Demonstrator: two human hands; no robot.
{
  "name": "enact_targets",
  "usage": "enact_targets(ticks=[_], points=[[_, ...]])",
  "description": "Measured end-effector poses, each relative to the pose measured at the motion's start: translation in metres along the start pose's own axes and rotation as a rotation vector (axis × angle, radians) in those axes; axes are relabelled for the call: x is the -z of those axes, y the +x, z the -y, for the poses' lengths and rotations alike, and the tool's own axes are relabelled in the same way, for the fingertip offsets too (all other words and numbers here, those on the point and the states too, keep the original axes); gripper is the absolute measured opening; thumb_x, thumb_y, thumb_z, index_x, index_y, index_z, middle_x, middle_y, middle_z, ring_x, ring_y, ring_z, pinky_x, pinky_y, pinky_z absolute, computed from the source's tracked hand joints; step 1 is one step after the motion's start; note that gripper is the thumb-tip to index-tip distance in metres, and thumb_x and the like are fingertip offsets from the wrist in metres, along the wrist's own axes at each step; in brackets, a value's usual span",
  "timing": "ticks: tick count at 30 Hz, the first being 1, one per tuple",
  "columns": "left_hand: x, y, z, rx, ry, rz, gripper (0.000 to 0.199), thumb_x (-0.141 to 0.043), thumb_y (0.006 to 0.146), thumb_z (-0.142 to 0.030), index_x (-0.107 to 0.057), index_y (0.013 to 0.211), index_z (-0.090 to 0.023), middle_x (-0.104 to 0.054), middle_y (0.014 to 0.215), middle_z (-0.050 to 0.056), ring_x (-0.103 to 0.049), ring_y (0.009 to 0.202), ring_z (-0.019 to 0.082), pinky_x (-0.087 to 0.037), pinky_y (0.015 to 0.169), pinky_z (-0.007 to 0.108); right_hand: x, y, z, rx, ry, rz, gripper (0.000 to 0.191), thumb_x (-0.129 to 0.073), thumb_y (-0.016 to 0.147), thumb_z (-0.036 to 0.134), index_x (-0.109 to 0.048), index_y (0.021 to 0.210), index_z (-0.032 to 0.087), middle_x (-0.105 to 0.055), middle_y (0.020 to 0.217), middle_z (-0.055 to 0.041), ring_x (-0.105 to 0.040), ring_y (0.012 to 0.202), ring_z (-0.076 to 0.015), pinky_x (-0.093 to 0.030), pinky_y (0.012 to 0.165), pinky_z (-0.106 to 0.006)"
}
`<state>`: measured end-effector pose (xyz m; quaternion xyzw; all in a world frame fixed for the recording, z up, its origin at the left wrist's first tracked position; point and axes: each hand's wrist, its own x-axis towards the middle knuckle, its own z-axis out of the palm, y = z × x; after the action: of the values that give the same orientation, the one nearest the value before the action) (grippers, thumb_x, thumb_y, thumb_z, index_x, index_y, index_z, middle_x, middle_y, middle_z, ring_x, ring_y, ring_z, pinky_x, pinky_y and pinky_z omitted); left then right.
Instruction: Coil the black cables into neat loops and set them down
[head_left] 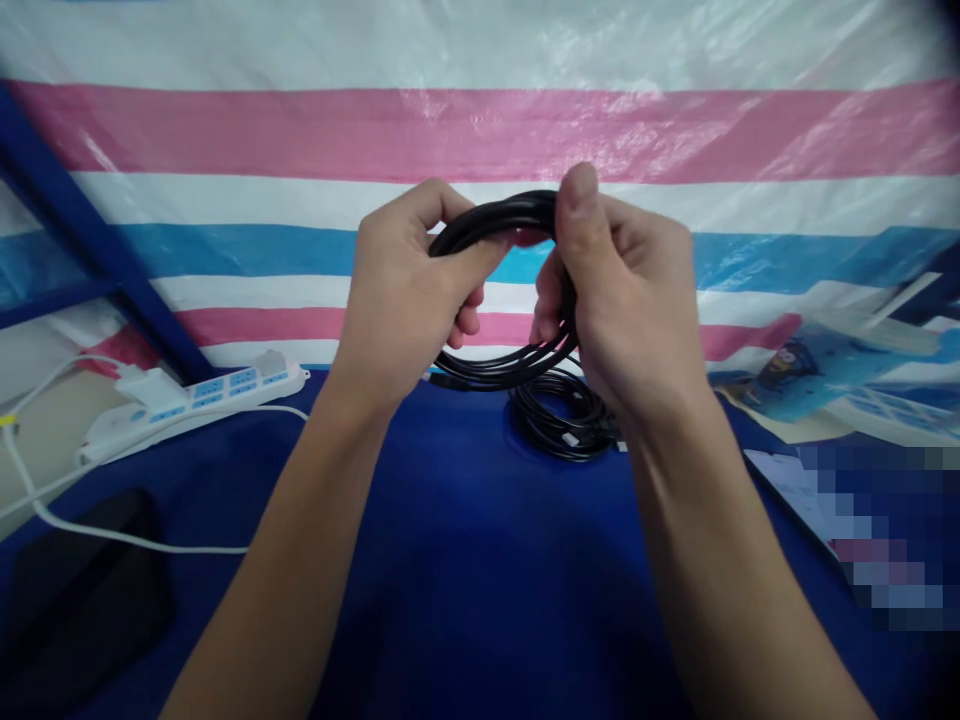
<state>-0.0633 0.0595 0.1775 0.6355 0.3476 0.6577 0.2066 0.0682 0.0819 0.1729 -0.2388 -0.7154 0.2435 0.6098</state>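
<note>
Both hands hold up a coiled black cable [517, 212] above the blue table. My left hand [420, 280] is closed round the left side of the coil, its thumb laid along the inside of the loops. On the opposite side, my right hand [619, 270] grips the bundle with the thumb pointing up and the fingers curled beneath. The lower loops hang between the hands, and a plug end shows near my left wrist. Behind and below, a second black cable coil [566, 450] lies on the table, partly hidden by my right hand.
A white power strip [217, 390] with a plugged-in white adapter stands at the left, its cord crossing the table. Nearby lies a dark flat object [90, 590]. At the right are a blue container [825, 360] and a phone-like device [795, 490]. Striped sheeting [480, 130] hangs behind.
</note>
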Motion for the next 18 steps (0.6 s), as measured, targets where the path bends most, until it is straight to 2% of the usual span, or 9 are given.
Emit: enact_targets(ticks=[2, 4, 7, 9, 11, 13, 16, 18], points=[[0.001, 0.000, -0.002, 0.084, -0.022, 0.032, 0.013, -0.063, 0.077, -0.020, -0.052, 0.070, -0.019, -0.050, 0.049, -0.004, -0.045, 0.037, 0.009, -0.035, 0.030, 0.017, 0.001, 0.001, -0.004, -0.126, 0.089, 0.031, 0.054, -0.043, 0.088, 0.065, -0.045, 0.060, 0.018, -0.030, 0.045, 0.0042, -0.033, 0.033, -0.0069, -0.028, 0.032, -0.022], [0.006, -0.001, -0.001, 0.227, -0.065, 0.214, 0.016, -0.066, 0.075, -0.021, -0.053, 0.067, -0.018, -0.053, 0.050, -0.003, -0.050, 0.039, 0.010, -0.040, 0.034, 0.018, 0.004, 0.001, -0.006, -0.191, 0.088, 0.083, 0.059, -0.041, 0.085, 0.069, -0.038, 0.055, 0.018, -0.025, 0.045, 0.0046, -0.027, 0.033, -0.0055, -0.026, 0.031, -0.021], [0.014, -0.001, 0.002, 0.400, -0.233, 0.599, 0.029, -0.065, 0.079, -0.031, -0.053, 0.057, -0.017, -0.053, 0.044, 0.001, -0.059, 0.044, 0.016, -0.048, 0.044, 0.024, 0.010, -0.001, -0.001, -0.114, -0.025, 0.241, 0.060, -0.042, 0.090, 0.061, -0.033, 0.050, 0.017, -0.026, 0.045, 0.0031, -0.024, 0.037, -0.0045, -0.018, 0.034, -0.021], [0.017, -0.002, 0.003, 0.456, -0.374, 0.713, 0.035, -0.061, 0.082, -0.038, -0.054, 0.055, -0.017, -0.048, 0.038, 0.000, -0.054, 0.038, 0.015, -0.050, 0.046, 0.025, 0.013, -0.002, 0.005, -0.056, -0.062, 0.338, 0.057, -0.042, 0.095, 0.051, -0.037, 0.049, 0.016, -0.028, 0.044, 0.0025, -0.024, 0.038, -0.0050, -0.016, 0.035, -0.023], [0.016, -0.003, 0.001, 0.446, -0.424, 0.687, 0.031, -0.058, 0.084, -0.039, -0.058, 0.062, -0.017, -0.042, 0.034, -0.004, -0.042, 0.029, 0.009, -0.047, 0.043, 0.024, 0.015, -0.002, 0.009, -0.058, -0.030, 0.341, 0.053, -0.041, 0.097, 0.045, -0.046, 0.052, 0.017, -0.031, 0.044, 0.0020, -0.027, 0.037, -0.0061, -0.017, 0.035, -0.024], [0.012, -0.004, -0.002, 0.369, -0.331, 0.605, 0.022, -0.059, 0.084, -0.032, -0.060, 0.069, -0.017, -0.040, 0.036, -0.006, -0.036, 0.029, 0.006, -0.046, 0.041, 0.022, 0.016, 0.000, 0.007, -0.084, 0.023, 0.290, 0.052, -0.039, 0.097, 0.047, -0.051, 0.055, 0.017, -0.036, 0.044, 0.0013, -0.032, 0.037, -0.0073, -0.022, 0.036, -0.024], [0.005, -0.005, -0.007, 0.201, -0.089, 0.483, 0.019, -0.057, 0.085, -0.023, -0.057, 0.067, -0.018, -0.040, 0.041, -0.006, -0.039, 0.034, 0.007, -0.046, 0.043, 0.022, 0.016, 0.004, -0.001, -0.178, 0.067, 0.198, 0.058, -0.038, 0.093, 0.058, -0.047, 0.053, 0.017, -0.038, 0.043, 0.0006, -0.038, 0.037, -0.0083, -0.029, 0.036, -0.023], [0.000, -0.006, -0.007, 0.112, 0.048, 0.392, 0.022, -0.056, 0.086, -0.023, -0.053, 0.064, -0.018, -0.043, 0.044, -0.005, -0.043, 0.037, 0.007, -0.042, 0.042, 0.020, 0.015, 0.006, -0.007, -0.257, 0.011, 0.087, 0.060, -0.039, 0.092, 0.060, -0.043, 0.050, 0.017, -0.035, 0.041, 0.0011, -0.036, 0.035, -0.0074, -0.029, 0.034, -0.022]])
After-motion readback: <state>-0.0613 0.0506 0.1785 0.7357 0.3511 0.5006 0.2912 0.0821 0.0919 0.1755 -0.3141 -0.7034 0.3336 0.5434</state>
